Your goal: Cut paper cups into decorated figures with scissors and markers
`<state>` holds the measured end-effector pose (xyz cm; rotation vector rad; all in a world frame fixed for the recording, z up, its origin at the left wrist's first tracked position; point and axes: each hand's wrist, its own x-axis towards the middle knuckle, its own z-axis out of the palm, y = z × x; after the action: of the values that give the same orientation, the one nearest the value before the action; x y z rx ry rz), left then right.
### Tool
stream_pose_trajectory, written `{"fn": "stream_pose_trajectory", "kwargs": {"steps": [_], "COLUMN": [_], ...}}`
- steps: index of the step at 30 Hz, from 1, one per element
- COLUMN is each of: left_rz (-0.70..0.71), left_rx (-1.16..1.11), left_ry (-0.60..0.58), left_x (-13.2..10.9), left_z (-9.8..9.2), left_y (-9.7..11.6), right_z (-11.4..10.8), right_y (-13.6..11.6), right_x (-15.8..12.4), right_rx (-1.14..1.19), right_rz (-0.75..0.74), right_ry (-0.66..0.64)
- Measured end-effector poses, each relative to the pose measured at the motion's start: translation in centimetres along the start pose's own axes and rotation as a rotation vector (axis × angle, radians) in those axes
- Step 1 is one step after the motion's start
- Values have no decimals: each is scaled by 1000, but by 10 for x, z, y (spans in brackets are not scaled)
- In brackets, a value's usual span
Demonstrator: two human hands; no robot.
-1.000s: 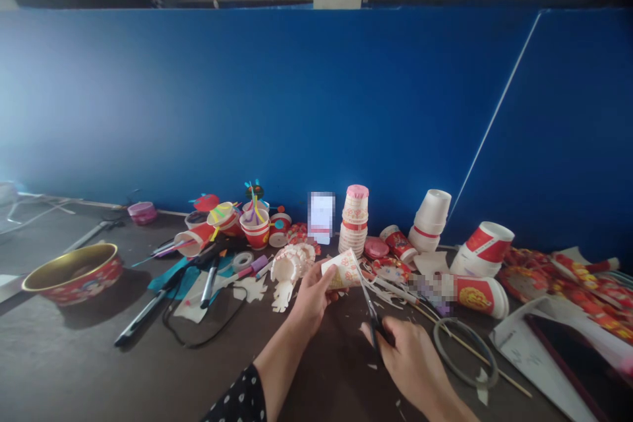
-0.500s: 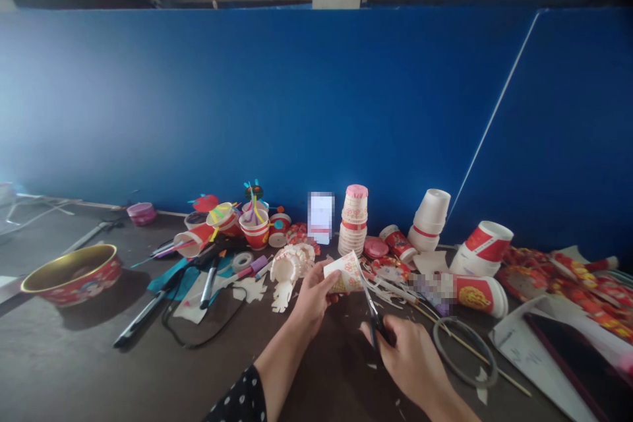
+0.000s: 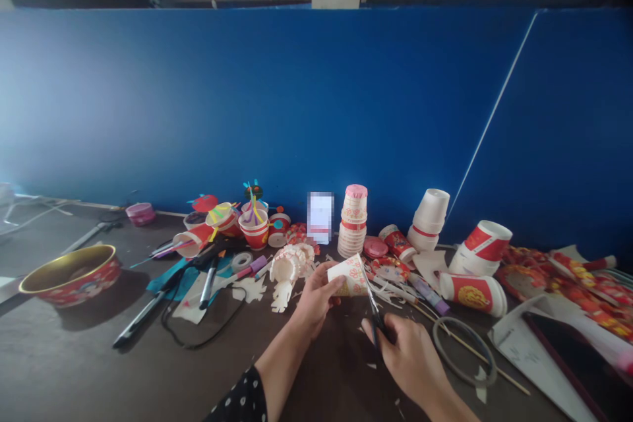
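Head view: left fingers (image 3: 321, 273) clamp a paper cup (image 3: 350, 275), right fingers (image 3: 395, 336) scissors (image 3: 374, 316), straws (image 3: 253, 208) in a red cup (image 3: 254, 237).

Flowered paper cup (image 3: 350, 275), scissors (image 3: 372, 308) at rim

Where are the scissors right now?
In the head view, the black-handled scissors sit in the person's right hand, low and right of centre, their blades meeting the edge of the red-patterned paper cup held in the left hand.

One head-worn camera, aimed forward and down at the hands (image 3: 316, 300) up close over the bench (image 3: 74, 369), blue wall (image 3: 247, 105) beyond.
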<state>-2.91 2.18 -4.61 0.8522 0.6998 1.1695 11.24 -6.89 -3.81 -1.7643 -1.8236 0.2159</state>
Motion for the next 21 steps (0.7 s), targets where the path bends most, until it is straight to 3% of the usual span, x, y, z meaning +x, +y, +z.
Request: {"fn": "stream_pose_trajectory", "kwargs": {"steps": [21], "left_rz": [57], "left_rx": [-24], "left_ry": [22], "left_x": [2], "left_z": [-2], "left_y": [2], "right_z": [-6], "right_y": [-5], "right_x": [2], "right_rx": [-52], "right_rz": [-29], "right_ry": [23]}}
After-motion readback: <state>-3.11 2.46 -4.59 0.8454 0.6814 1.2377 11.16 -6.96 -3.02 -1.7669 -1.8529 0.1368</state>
